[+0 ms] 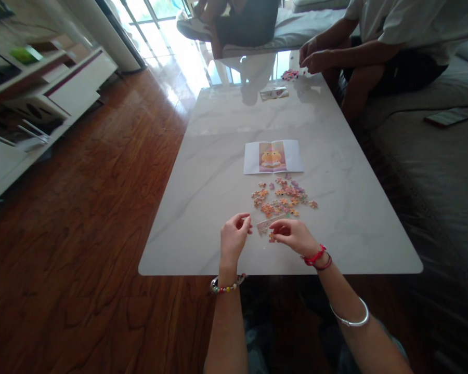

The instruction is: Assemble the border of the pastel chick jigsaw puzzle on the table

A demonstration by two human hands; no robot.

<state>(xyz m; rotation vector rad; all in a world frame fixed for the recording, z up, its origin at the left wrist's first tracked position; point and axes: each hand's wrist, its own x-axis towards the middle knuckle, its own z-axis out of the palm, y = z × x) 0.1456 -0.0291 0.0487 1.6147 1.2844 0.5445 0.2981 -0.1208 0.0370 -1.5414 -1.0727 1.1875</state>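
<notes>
My right hand (294, 236) pinches a small yellow and pink jigsaw puzzle piece (272, 237) just above the white marble-patterned table. Beside its fingertips lies a joined strip of puzzle pieces (263, 226), partly covered by that hand. Left of the strip, my left hand (235, 236) has its fingers curled in towards the thumb; whether anything small sits between them cannot be made out. Beyond both hands a loose pile of orange, pink and purple puzzle pieces (284, 197) is spread out. Behind the pile lies a creased picture sheet (273, 157) showing yellow figures.
Across the table (210, 171), another person's hands (314, 57) work near a second pile of pieces (289, 75). A clear packet (274, 93) lies nearby. Another seated person's leg and shoe (195, 29) show at the far end. A phone (450, 117) rests on the sofa at right.
</notes>
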